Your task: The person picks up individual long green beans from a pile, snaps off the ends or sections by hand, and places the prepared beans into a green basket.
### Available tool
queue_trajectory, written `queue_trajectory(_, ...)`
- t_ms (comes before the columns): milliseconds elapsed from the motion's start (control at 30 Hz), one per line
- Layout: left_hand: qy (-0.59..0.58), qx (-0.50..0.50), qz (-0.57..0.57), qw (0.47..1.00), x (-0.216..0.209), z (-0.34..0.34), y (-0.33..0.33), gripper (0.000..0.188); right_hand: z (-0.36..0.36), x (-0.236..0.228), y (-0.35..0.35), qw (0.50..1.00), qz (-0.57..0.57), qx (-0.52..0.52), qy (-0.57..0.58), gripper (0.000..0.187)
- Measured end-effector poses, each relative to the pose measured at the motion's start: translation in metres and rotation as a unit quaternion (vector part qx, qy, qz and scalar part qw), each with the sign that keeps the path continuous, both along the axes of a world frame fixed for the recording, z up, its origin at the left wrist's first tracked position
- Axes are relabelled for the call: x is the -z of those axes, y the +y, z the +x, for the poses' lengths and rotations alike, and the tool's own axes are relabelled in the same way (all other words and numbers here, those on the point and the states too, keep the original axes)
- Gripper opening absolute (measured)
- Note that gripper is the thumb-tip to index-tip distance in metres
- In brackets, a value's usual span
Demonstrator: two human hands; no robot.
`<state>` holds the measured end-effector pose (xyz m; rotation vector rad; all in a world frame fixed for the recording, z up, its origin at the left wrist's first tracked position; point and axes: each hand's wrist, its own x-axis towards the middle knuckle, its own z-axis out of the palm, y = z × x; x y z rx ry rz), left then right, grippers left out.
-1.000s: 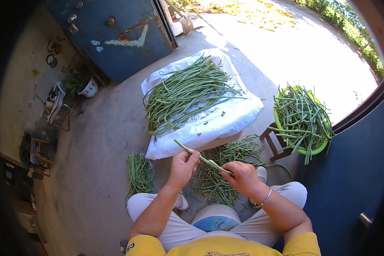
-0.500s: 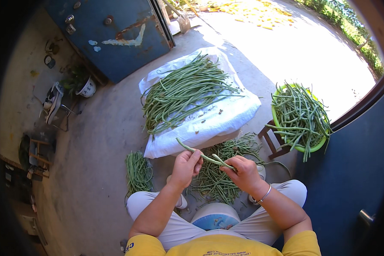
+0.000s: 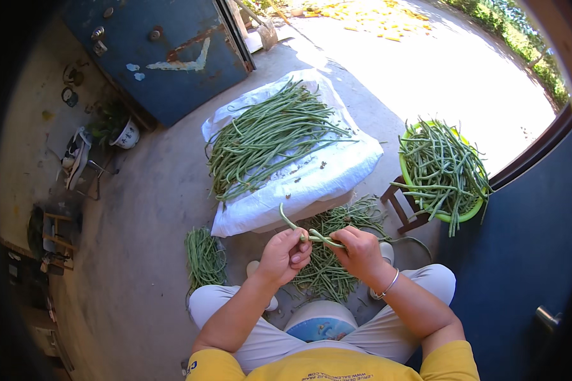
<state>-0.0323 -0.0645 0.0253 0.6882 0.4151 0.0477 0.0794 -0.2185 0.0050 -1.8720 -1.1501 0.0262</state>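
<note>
Over the heap on the floor, my left hand (image 3: 286, 255) pinches a green long bean (image 3: 288, 217), its free end curving up and away from me. My right hand (image 3: 358, 254) is closed on bean pieces (image 3: 324, 238) that lie across the same spot, their near ends hidden in the fingers. Only a small gap parts the two hands. Below and behind them spreads a pile of snapped long beans (image 3: 327, 276) between my feet. Farther out, whole long beans (image 3: 270, 136) lie in a thick layer on a white sheet (image 3: 337, 168) draped over a low support.
A lime-green basin (image 3: 469, 214) heaped with beans stands on a brown stool (image 3: 405, 209) at the right. Another bean bundle (image 3: 204, 257) lies left of my knee. Blue doors (image 3: 171, 82) flank the sunlit doorway; a round tub (image 3: 321, 320) sits between my legs.
My left hand has shifted slightly right and down, closer to my right hand. The free end of its bean now points more steeply upward. My view has shifted a little.
</note>
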Motion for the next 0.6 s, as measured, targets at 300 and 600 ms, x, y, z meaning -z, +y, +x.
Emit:
queue_trajectory(300, 0.020, 0.030, 0.273, 0.961, 0.018, -0.011, 0.012, 0.025, 0.002, -0.011, 0.000, 0.986, -0.001, -0.023, 0.163, 0.015)
queue_trajectory(600, 0.023, -0.145, 0.223, 0.964, 0.009, 0.008, 0.026, 0.022, -0.002, -0.009, 0.004, 0.912, 0.001, -0.081, 0.401, 0.018)
